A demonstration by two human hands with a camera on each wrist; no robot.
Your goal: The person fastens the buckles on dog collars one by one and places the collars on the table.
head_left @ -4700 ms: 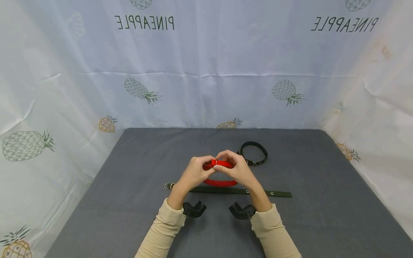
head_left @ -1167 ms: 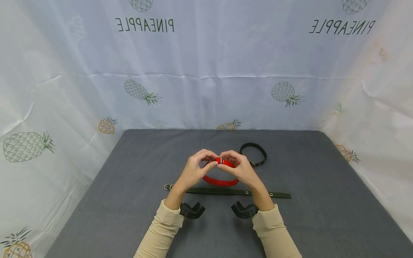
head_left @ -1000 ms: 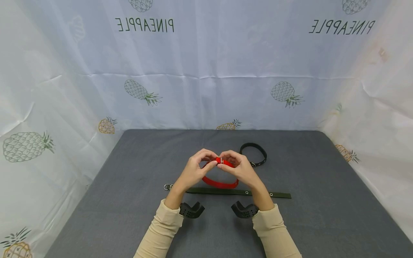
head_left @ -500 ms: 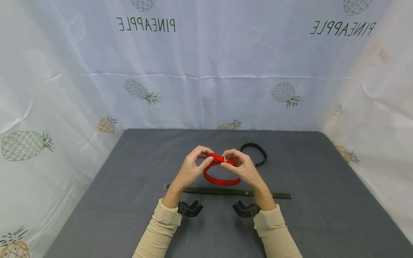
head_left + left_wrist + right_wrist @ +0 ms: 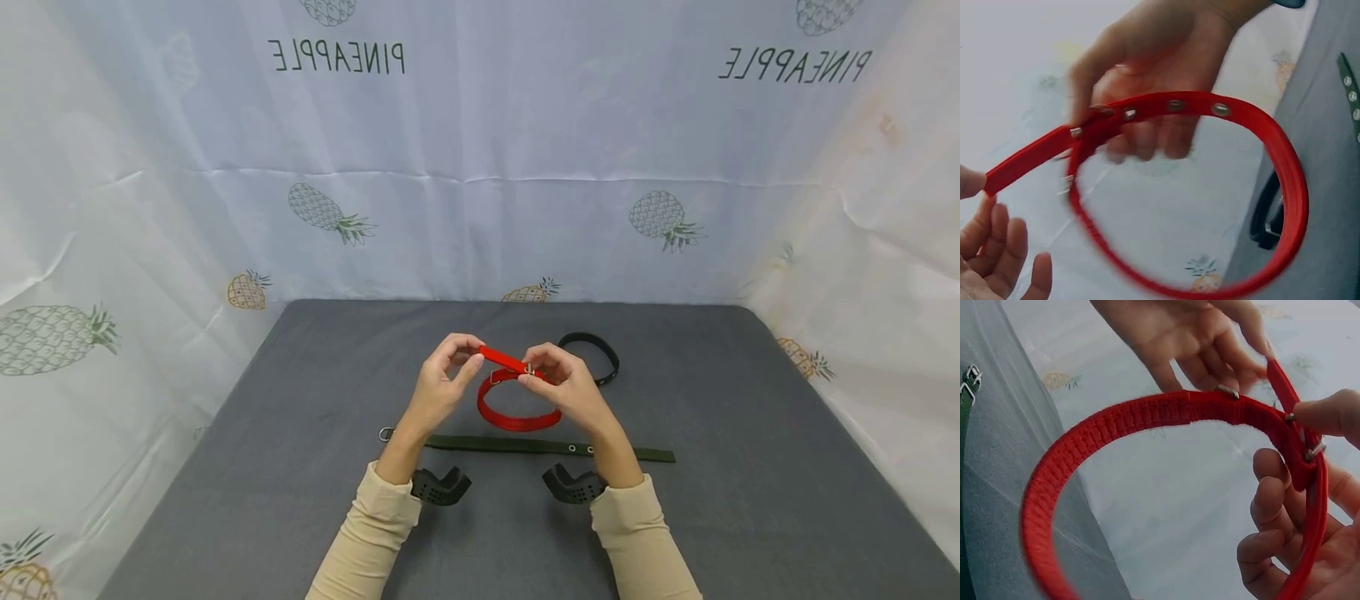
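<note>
A red dog collar (image 5: 517,423) is bent into a loop above the table, its ring hanging below both hands. My left hand (image 5: 437,385) pinches the tip of the strap's free end, which runs slanting up to the left. My right hand (image 5: 573,392) pinches the collar at its metal buckle (image 5: 1315,450), thumb on the strap. In the left wrist view, metal eyelets (image 5: 1221,109) line the strap. The free end passes through the buckle. The right wrist view shows the ridged inner side of the loop.
On the grey table (image 5: 300,500) a dark green strap (image 5: 487,444) with eyelets lies crosswise below the hands. A black collar (image 5: 617,358), closed in a ring, lies behind my right hand. A pineapple-print curtain (image 5: 480,233) surrounds the table.
My left hand has moved left and up, away from my right hand. More of the red strap's free end now shows between them, and the buckle has shifted slightly right.
</note>
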